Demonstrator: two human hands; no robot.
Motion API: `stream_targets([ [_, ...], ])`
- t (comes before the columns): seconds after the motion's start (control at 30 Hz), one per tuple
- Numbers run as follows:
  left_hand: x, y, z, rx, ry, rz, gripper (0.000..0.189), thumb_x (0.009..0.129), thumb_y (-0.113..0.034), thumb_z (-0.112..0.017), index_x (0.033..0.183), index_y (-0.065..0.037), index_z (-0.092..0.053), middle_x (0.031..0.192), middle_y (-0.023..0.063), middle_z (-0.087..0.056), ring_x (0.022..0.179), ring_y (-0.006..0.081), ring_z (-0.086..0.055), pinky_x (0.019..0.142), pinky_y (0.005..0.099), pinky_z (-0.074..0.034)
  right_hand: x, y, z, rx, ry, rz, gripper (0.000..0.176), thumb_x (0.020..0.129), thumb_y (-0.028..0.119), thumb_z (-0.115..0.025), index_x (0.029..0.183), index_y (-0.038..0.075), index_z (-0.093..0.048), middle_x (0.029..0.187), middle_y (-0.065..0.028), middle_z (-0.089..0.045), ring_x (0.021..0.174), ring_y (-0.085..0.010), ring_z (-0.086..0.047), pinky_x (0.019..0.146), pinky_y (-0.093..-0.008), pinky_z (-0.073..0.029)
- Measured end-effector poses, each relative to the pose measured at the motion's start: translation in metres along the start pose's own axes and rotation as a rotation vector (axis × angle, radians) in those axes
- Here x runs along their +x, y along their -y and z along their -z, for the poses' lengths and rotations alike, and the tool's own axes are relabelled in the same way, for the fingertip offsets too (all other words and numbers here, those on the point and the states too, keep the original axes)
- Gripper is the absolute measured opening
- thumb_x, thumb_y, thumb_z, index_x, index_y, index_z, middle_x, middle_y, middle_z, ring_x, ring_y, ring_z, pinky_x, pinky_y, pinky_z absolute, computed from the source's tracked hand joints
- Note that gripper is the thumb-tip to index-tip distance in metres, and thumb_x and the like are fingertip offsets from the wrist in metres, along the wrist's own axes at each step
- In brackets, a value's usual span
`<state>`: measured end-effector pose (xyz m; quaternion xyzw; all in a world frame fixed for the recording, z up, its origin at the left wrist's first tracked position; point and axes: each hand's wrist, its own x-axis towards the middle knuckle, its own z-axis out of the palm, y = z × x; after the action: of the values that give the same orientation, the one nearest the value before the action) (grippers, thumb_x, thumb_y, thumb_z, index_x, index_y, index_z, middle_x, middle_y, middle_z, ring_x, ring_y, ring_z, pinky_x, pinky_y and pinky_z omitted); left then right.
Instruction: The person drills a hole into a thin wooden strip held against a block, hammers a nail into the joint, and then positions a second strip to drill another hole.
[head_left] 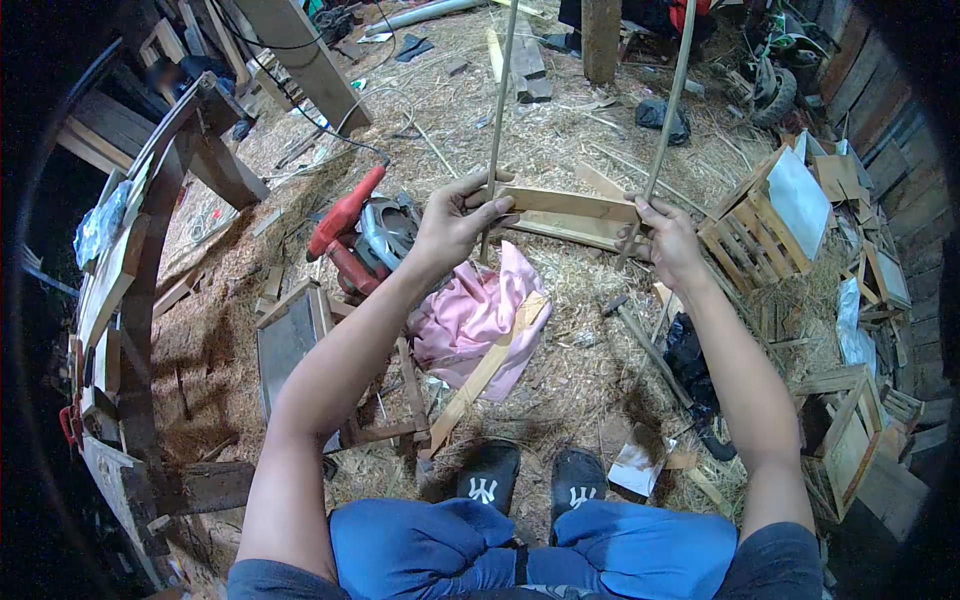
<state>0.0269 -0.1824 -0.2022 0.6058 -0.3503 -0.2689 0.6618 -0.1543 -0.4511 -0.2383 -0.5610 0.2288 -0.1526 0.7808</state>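
Note:
My left hand (462, 222) is closed round a long thin wooden stick (503, 95), with its thumb and fingers at the left end of a short flat wooden board (570, 203). My right hand (667, 240) grips a second thin stick (676, 100) together with the board's right end. Both sticks stand nearly upright, and the board spans between them, roughly level. Below my left hand, a pink cloth (465, 325) lies on the floor with a wood strip (490, 370) across it. A hammer (640, 335) rests on the ground below my right hand.
A red and grey circular saw (385, 235) sits left of the cloth. Slatted wooden crates (750, 240) and framed boxes line the right. A timber bench (150, 230) runs along the left. Wood shavings cover the floor (560, 130); a post (600, 40) stands ahead.

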Motion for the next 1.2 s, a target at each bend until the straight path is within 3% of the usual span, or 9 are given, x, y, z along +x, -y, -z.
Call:
stream_targets([
  [0.27,-0.003,-0.003,-0.003,-0.019,0.021,0.084,0.045,0.101,-0.005,-0.064,0.142,0.005,-0.050,0.113,0.0173,-0.072,0.097,0.0243,-0.075,0.087,0.0361,-0.064,-0.005,0.004,-0.003,-0.009,-0.046,0.006,0.029,0.105,0.022,-0.059,0.124,0.001,-0.068,0.105,-0.0097,-0.068,0.081,-0.0182,-0.068,0.070,-0.0365,-0.064],
  [0.6,-0.006,-0.005,-0.005,0.010,0.056,0.036,0.051,0.101,-0.004,-0.065,0.147,0.005,-0.046,0.117,0.0184,-0.071,0.097,0.0242,-0.075,0.087,0.0367,-0.065,-0.006,-0.003,0.003,-0.019,-0.020,-0.019,0.028,0.106,0.022,-0.057,0.124,0.004,-0.070,0.102,-0.0098,-0.069,0.080,-0.0182,-0.069,0.067,-0.0352,-0.063],
  [0.7,-0.009,-0.014,-0.006,-0.001,0.145,0.091,0.057,0.101,-0.006,-0.064,0.153,0.003,-0.041,0.123,0.0181,-0.069,0.100,0.0253,-0.074,0.092,0.0395,-0.063,-0.004,-0.003,0.002,0.005,-0.043,-0.031,0.029,0.107,0.021,-0.055,0.125,0.004,-0.069,0.102,-0.0103,-0.069,0.081,-0.0185,-0.069,0.067,-0.0359,-0.064],
  [0.8,-0.012,-0.021,-0.009,-0.170,0.283,0.114,0.065,0.101,-0.010,-0.061,0.159,-0.002,-0.032,0.143,0.0178,-0.058,0.108,0.0300,-0.072,0.099,0.0474,-0.059,-0.003,-0.003,0.002,0.032,-0.045,-0.050,0.030,0.108,0.020,-0.052,0.128,0.002,-0.066,0.102,-0.0118,-0.068,0.083,-0.0192,-0.070,0.068,-0.0374,-0.065],
  [0.9,-0.012,-0.026,-0.012,-0.229,0.382,0.073,0.067,0.101,-0.010,-0.062,0.160,-0.002,-0.032,0.146,0.0183,-0.056,0.112,0.0312,-0.070,0.100,0.0489,-0.058,-0.003,-0.003,0.000,0.039,-0.042,-0.080,0.032,0.108,0.018,-0.049,0.131,0.000,-0.063,0.102,-0.0135,-0.067,0.083,-0.0198,-0.070,0.070,-0.0392,-0.066],
  [1.2,-0.012,-0.035,-0.014,-0.215,0.410,0.097,0.064,0.101,-0.022,-0.064,0.155,0.002,-0.039,0.152,0.0197,-0.050,0.121,0.0306,-0.066,0.107,0.0482,-0.053,-0.006,-0.002,-0.004,0.081,0.016,-0.115,0.035,0.109,0.018,-0.046,0.135,0.000,-0.060,0.104,-0.0140,-0.066,0.085,-0.0210,-0.069,0.076,-0.0430,-0.066],
])
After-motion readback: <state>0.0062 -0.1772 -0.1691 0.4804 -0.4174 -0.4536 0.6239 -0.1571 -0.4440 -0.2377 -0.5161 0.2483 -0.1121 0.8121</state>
